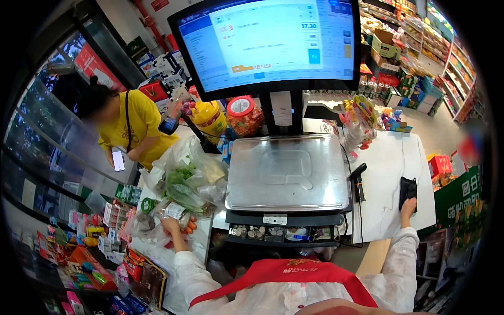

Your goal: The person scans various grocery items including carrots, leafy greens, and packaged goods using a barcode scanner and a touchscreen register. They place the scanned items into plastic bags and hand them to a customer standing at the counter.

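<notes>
My left hand [170, 226] is at a clear plastic bag of carrots [190, 226] on the left counter, its fingers closed on the plastic and partly hidden. Behind it sits a larger clear bag with leafy greens [181, 181], and a green round lid [148, 205] lies beside the hand. On the white counter at the right, my right hand [408, 206] grips the near end of a small flat black item [408, 189]; its exact kind is unclear.
Between my arms stand a steel weighing scale [287, 176] and an open coin drawer [278, 233] under it. A scanner [358, 181] stands right of the scale. The monitor [268, 44] rises behind. A person in yellow [139, 118] holds a lit phone [118, 160] across the left counter.
</notes>
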Motion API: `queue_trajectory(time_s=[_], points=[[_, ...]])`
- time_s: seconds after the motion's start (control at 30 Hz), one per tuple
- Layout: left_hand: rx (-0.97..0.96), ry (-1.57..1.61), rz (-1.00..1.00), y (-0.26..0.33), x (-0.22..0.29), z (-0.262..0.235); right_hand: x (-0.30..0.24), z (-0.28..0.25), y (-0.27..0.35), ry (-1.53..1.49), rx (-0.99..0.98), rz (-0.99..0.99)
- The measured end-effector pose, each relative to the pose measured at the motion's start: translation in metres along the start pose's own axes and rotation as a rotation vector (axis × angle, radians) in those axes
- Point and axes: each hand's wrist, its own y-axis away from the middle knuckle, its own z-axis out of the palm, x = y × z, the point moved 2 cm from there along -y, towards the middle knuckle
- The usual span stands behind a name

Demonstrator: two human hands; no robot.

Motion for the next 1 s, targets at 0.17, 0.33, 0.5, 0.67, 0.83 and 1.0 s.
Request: queue_trajectory(time_s=[0.17,0.33,0.5,0.67,0.83,1.0], points=[[-0.108,-0.285,0.625,0.016,0.017,-0.064,-0.01,0.006,-0.007,0.051,0.004,0.224],[-1.008,-0.212,1.087,0.194,0.151,-0.155,0.03,0.016,-0.02,0.109,0.09,0.014],[-1.896,-0.607,0.825,0.355,0.166,-0.273,0.068,0.032,-0.059,-0.076,0.108,-0.283],[-1.879,-0.357,0.763,0.415,0.174,-0.352,0.052,0.03,-0.072,0.085,-0.074,-0.374],[-1.955,0.092,0.859,0.431,0.191,-0.384,0.083,0.046,-0.073,0.047,-0.101,-0.438],[-1.615,0.681,1.569,0.442,0.191,-0.445,0.07,0.067,-0.107,-0.047,-0.22,-0.63]])
